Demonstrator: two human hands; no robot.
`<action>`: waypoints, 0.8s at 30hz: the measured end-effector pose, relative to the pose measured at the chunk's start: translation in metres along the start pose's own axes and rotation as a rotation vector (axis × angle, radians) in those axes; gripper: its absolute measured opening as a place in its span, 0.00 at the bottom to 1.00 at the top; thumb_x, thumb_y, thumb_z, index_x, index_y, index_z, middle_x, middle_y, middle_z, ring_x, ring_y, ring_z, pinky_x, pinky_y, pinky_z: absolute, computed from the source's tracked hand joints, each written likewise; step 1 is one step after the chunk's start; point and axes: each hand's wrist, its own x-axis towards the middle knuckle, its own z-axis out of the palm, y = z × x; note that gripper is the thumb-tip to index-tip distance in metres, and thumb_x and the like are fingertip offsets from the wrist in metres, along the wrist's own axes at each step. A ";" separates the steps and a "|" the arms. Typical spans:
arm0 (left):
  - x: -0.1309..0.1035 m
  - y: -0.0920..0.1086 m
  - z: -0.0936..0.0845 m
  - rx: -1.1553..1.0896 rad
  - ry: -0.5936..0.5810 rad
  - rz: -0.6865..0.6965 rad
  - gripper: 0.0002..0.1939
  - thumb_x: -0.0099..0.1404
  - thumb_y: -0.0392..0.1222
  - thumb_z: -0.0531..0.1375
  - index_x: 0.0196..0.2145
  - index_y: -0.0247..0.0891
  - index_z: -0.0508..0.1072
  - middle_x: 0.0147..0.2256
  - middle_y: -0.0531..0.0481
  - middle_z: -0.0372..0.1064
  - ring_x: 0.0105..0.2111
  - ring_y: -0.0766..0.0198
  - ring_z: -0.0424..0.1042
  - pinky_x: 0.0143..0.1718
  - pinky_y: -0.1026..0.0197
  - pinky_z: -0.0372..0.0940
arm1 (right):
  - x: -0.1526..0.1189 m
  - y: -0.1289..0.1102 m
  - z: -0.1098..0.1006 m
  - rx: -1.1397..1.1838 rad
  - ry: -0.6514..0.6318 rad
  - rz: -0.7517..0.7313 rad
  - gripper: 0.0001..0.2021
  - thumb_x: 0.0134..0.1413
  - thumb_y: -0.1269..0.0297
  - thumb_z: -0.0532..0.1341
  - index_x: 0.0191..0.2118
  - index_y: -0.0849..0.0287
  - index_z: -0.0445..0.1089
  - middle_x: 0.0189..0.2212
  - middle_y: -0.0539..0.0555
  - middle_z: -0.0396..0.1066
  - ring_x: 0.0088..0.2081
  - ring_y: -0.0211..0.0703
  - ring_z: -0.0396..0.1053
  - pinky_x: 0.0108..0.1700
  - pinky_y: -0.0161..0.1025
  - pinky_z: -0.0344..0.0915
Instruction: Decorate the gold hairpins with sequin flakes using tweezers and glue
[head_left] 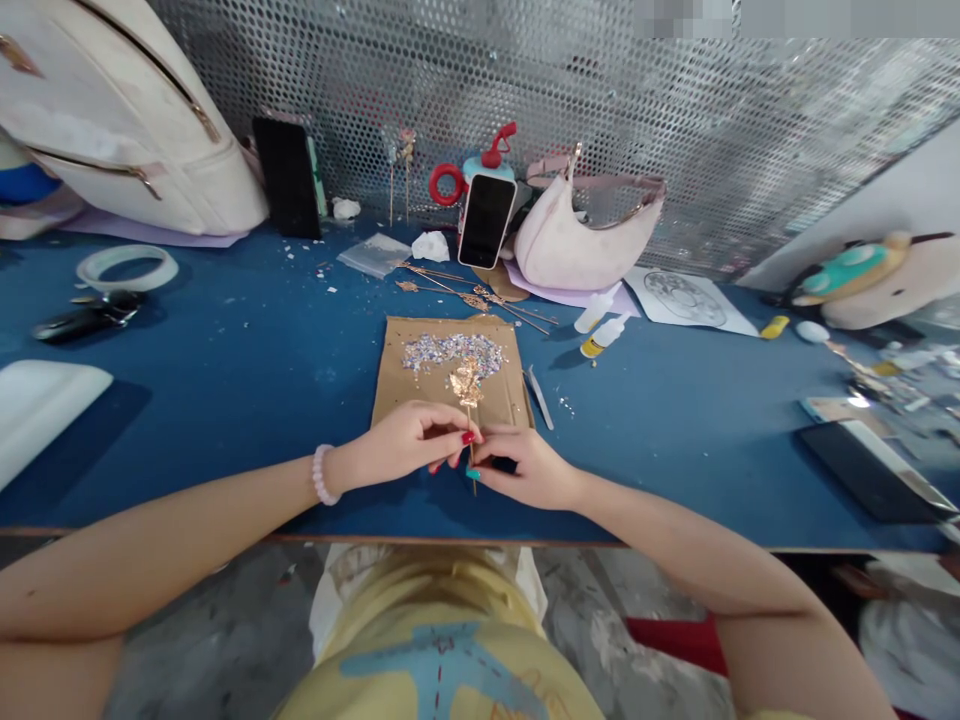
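Between the fingertips of my left hand (424, 440) and my right hand (525, 465) stands a thin gold hairpin (466, 384), its ornate leaf-like head pointing away from me. Both hands pinch its stick, the left a little higher than the right. Under the hairpin's head lies a brown cardboard sheet (397, 385), with a heap of small shiny chips (442, 350) on its far half. Metal tweezers (540, 398) rest just right of the cardboard.
Two small glue bottles (604, 335) lie beyond the tweezers. More gold hairpins (474, 298) lie behind the cardboard, before a propped phone (487, 222) and a pale handbag (589, 235). At left are a tape roll (127, 268) and a white backpack (135, 120).
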 end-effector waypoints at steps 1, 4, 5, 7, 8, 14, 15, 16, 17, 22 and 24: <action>0.000 0.000 0.000 0.003 0.000 0.000 0.10 0.66 0.39 0.54 0.41 0.35 0.73 0.24 0.56 0.67 0.19 0.75 0.62 0.23 0.72 0.60 | 0.000 0.000 0.000 -0.003 -0.001 -0.001 0.06 0.58 0.65 0.59 0.34 0.61 0.72 0.33 0.55 0.73 0.35 0.38 0.71 0.39 0.36 0.68; 0.000 0.000 0.000 0.013 0.003 -0.004 0.11 0.66 0.41 0.54 0.41 0.35 0.74 0.24 0.56 0.67 0.19 0.75 0.62 0.23 0.71 0.60 | -0.001 0.001 0.001 -0.005 -0.002 -0.009 0.06 0.58 0.66 0.59 0.34 0.61 0.72 0.33 0.55 0.73 0.34 0.38 0.71 0.38 0.35 0.68; 0.000 0.000 0.000 0.017 0.005 -0.006 0.11 0.66 0.42 0.54 0.41 0.35 0.74 0.24 0.56 0.67 0.19 0.75 0.63 0.23 0.71 0.60 | -0.001 0.001 0.001 -0.005 -0.002 -0.011 0.06 0.58 0.66 0.59 0.34 0.61 0.72 0.32 0.55 0.73 0.34 0.37 0.71 0.38 0.35 0.68; -0.001 0.001 0.000 0.024 0.007 -0.009 0.12 0.67 0.42 0.54 0.41 0.35 0.74 0.24 0.56 0.67 0.19 0.75 0.63 0.23 0.71 0.60 | -0.001 0.002 0.001 -0.006 -0.004 -0.015 0.06 0.58 0.66 0.59 0.34 0.61 0.72 0.32 0.55 0.72 0.34 0.37 0.71 0.38 0.35 0.68; -0.001 0.001 0.001 0.028 0.008 -0.010 0.12 0.67 0.42 0.54 0.41 0.35 0.74 0.24 0.56 0.67 0.19 0.75 0.63 0.23 0.71 0.60 | -0.001 0.002 0.001 -0.008 -0.005 -0.016 0.06 0.57 0.67 0.59 0.34 0.61 0.72 0.32 0.55 0.72 0.34 0.37 0.70 0.37 0.35 0.68; -0.002 0.003 0.000 0.045 0.007 -0.013 0.12 0.66 0.41 0.54 0.41 0.35 0.74 0.24 0.56 0.67 0.20 0.76 0.63 0.23 0.72 0.60 | 0.000 0.001 0.000 -0.023 0.007 -0.037 0.05 0.57 0.68 0.59 0.34 0.62 0.72 0.31 0.55 0.71 0.33 0.37 0.70 0.37 0.34 0.67; -0.001 0.003 0.000 0.048 0.008 -0.015 0.12 0.66 0.41 0.54 0.41 0.35 0.74 0.24 0.56 0.67 0.19 0.76 0.63 0.23 0.72 0.60 | -0.001 0.001 0.000 -0.022 0.008 -0.038 0.05 0.57 0.68 0.60 0.34 0.62 0.72 0.31 0.55 0.72 0.34 0.37 0.70 0.38 0.34 0.67; -0.001 0.004 0.000 0.050 0.008 -0.017 0.12 0.66 0.41 0.54 0.41 0.35 0.75 0.24 0.56 0.67 0.19 0.76 0.62 0.23 0.72 0.60 | -0.001 0.001 0.000 -0.020 0.007 -0.037 0.05 0.57 0.68 0.60 0.34 0.61 0.72 0.31 0.55 0.72 0.34 0.36 0.70 0.38 0.34 0.67; -0.001 0.004 0.000 0.051 0.008 -0.020 0.12 0.66 0.41 0.54 0.41 0.35 0.75 0.24 0.56 0.68 0.19 0.76 0.62 0.23 0.72 0.60 | -0.001 0.001 0.000 -0.020 0.006 -0.034 0.04 0.57 0.68 0.60 0.34 0.61 0.72 0.32 0.54 0.72 0.34 0.36 0.70 0.38 0.34 0.67; 0.000 0.005 0.000 0.054 0.001 -0.036 0.13 0.66 0.41 0.54 0.43 0.34 0.75 0.25 0.55 0.68 0.20 0.75 0.63 0.24 0.71 0.61 | -0.001 0.002 0.000 -0.040 -0.013 -0.026 0.05 0.57 0.67 0.59 0.34 0.60 0.72 0.31 0.54 0.72 0.33 0.36 0.70 0.37 0.34 0.67; 0.000 0.005 0.000 0.054 -0.003 -0.039 0.14 0.66 0.42 0.54 0.43 0.34 0.75 0.25 0.55 0.69 0.20 0.75 0.63 0.25 0.71 0.61 | -0.001 0.002 0.000 -0.044 -0.021 -0.020 0.05 0.57 0.67 0.59 0.34 0.61 0.72 0.32 0.54 0.72 0.33 0.37 0.70 0.37 0.35 0.67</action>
